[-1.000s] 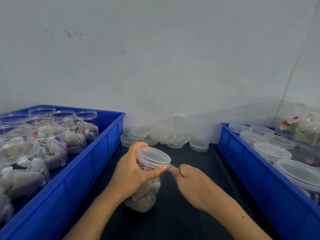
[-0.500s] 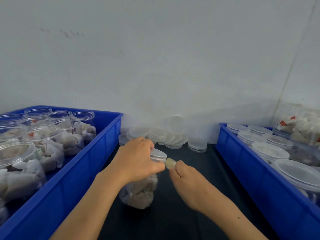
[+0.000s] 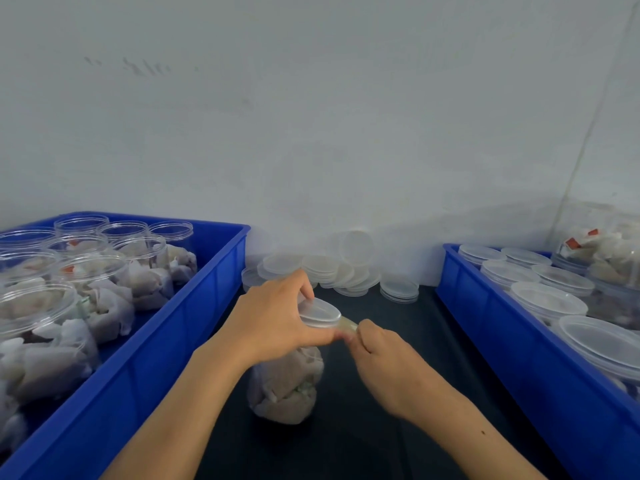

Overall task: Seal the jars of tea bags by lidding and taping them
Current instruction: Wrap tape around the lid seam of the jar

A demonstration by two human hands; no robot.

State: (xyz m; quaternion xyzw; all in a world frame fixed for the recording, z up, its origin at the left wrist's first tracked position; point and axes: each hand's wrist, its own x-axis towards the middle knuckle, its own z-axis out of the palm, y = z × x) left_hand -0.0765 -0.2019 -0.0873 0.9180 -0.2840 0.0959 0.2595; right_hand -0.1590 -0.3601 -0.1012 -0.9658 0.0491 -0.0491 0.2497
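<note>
At nine o'clock a blue crate [image 3: 180, 344] sits on the dark tabletop [image 3: 374, 427], packed with open clear jars [image 3: 86, 271] full of pale tea bags [image 3: 114, 306]; none of these carries a lid.

Just right of that crate, near the middle of the view, the left hand [image 3: 273, 317] reaches in from seven o'clock and wraps over the top of a clear jar [image 3: 284, 389] that stands on the tabletop, tilted a little. Its fingers curl round the jar's neck and the rim of the transparent lid [image 3: 320, 313], with the thumb pressed along the near side of the rim, so this hand is grasping the lidded jar. The jar's body below the hand is stuffed with tea bags.

Touching the thumb tip at three o'clock from the lid is a short strip of yellowish clear tape [image 3: 348, 325], running from the lid's edge to the right hand [image 3: 384, 358]. That hand comes in from five o'clock, and its fingertips are pinched on the free end of the tape.

At twelve o'clock, against the white wall [image 3: 311, 116], loose clear lids [image 3: 325, 268] lie in low overlapping stacks, one leaning upright on the wall.

At three o'clock a second blue crate [image 3: 512, 348] holds jars with their lids on [image 3: 547, 299], and beyond it a clear container of tea bags with red tags [image 3: 595, 247].
</note>
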